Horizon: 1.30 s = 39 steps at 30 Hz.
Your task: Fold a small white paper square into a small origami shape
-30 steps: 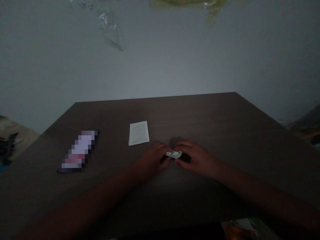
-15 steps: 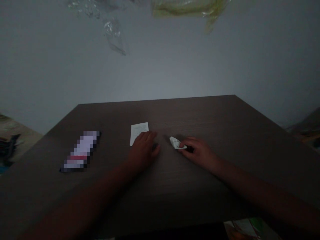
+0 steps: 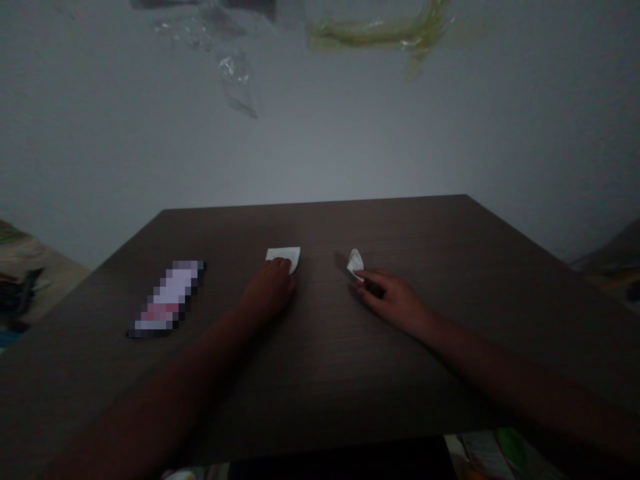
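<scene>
A small white sheet of paper (image 3: 283, 253) with faint print lies left of the table's middle. Over its near part are the curled fingers of my left hand (image 3: 269, 285), which pinch it; the paper's right edge bends up slightly, and the fingertips are hidden. To the right, a small folded piece of white paper (image 3: 355, 261) stands tilted between the thumb and forefinger of my right hand (image 3: 395, 297). A gap of bare table separates the two hands.
A phone (image 3: 167, 299) with a blurred-out screen lies on the dark wooden table (image 3: 320, 360), left of my left hand. Behind the table rises a pale wall (image 3: 350, 133) with clear plastic (image 3: 235, 77) and yellowish tape (image 3: 370, 35) on it.
My left hand has drawn slightly left and its fingers have curled in on the sheet. The folded paper in my right hand has turned so its tip points away from me.
</scene>
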Tool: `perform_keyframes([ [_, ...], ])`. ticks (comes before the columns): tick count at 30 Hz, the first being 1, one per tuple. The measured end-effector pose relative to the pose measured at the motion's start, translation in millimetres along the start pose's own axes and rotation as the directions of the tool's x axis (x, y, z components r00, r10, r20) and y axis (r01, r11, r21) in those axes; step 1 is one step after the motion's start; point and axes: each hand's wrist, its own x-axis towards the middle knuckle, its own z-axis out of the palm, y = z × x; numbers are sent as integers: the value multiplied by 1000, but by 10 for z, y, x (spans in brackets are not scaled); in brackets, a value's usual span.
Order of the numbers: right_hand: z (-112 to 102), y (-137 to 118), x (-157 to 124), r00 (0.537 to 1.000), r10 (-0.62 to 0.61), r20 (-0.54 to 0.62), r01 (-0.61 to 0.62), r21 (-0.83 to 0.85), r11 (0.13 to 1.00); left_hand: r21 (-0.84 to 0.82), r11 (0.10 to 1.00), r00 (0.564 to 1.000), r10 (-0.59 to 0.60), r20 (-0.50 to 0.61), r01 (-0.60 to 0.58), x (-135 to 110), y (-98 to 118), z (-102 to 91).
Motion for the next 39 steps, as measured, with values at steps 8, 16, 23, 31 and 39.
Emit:
perform_keyframes([
  [8,23,48,0,997,-34,70,38,-51,998,-20,998,997,-54,49,55,37,-72,-80],
  [16,26,21,-22,991,-89,100,97,-78,992,-87,995,998,-44,40,48,50,-41,-99],
  [23,37,14,-59,983,-154,96,169,-177,970,-167,983,996,-81,-30,75,32,-100,-101],
  [31,26,40,-6,991,-112,67,124,-220,968,-221,971,994,-106,-40,94,24,-81,-133],
  [39,56,35,74,978,-82,192,135,-281,950,-186,982,993,-60,-101,40,-1,-33,-159],
])
